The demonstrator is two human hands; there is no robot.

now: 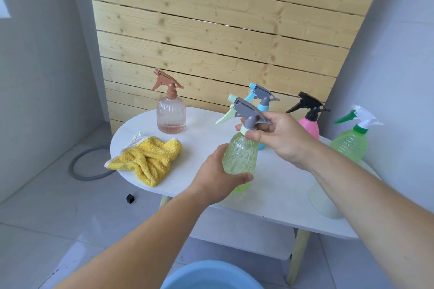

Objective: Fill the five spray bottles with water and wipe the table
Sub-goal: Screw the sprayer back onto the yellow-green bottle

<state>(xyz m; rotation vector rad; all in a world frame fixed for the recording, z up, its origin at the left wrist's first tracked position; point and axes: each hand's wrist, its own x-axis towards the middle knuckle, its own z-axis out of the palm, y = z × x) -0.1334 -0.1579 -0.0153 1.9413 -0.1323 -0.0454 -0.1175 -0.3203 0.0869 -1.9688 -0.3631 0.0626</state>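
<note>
Pale-green and translucent, the held spray bottle (pixel 239 157) stands nearly upright over the front part of the white table (pixel 270 195), its long axis running bottom to top with a slight lean. Whether its base touches the tabletop cannot be told. Its grey trigger head (pixel 244 110) points the mint nozzle to the left, toward the wall. The left hand (pixel 218 176) wraps round the lower body of the bottle, thumb across the front. The right hand (pixel 281 138) pinches the collar just under the trigger head between thumb and fingers.

Just behind the held bottle stands a blue spray bottle (pixel 263 101), mostly hidden, its nozzle also to the left. To the right are a pink spray bottle (pixel 310 124) with a black head and a green spray bottle (pixel 350 145) with a white and green head. Well to the left, at the back of the table, is a clear ribbed spray bottle (pixel 171 112) with a brown head and a little liquid at the bottom. A crumpled yellow cloth (pixel 148 159) lies at the table's left edge. A pale container (pixel 321 204) sits near the right forearm, partly covered by it.

A wooden slat panel (pixel 223 30) leans behind the table. On the floor lie a grey hose loop (pixel 79 166) and a small black cube (pixel 130 198); a blue basin (pixel 211 277) shows at the bottom edge.
</note>
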